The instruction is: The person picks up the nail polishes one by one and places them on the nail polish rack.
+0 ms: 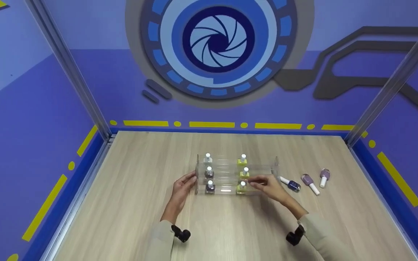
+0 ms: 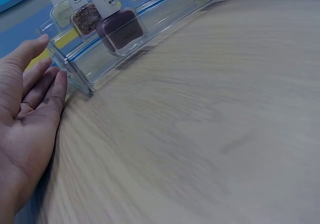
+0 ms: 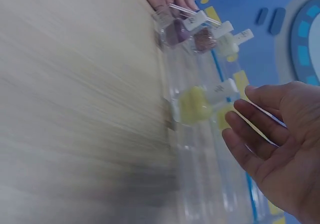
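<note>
A clear tiered rack [image 1: 225,167] stands on the table, holding nail polish bottles in two columns. In its left column are a dark purple bottle [image 2: 121,32], a glittery brown bottle [image 2: 86,19] and a pale bottle [image 2: 62,13]. The right column has yellow bottles on the front [image 1: 241,189], middle [image 1: 244,174] and back [image 1: 242,161] tiers. My left hand [image 1: 183,188] rests its extended fingers against the rack's left end panel. Beside the front yellow bottle is my right hand [image 1: 270,186], fingers loosely bent with nothing between them in the right wrist view.
Right of the rack, a dark blue polish bottle [image 1: 293,186] and two mauve ones [image 1: 307,179], [image 1: 325,173] lie on the wooden table [image 1: 140,217]. Blue-purple panels [image 1: 96,83] border the table at the back and sides.
</note>
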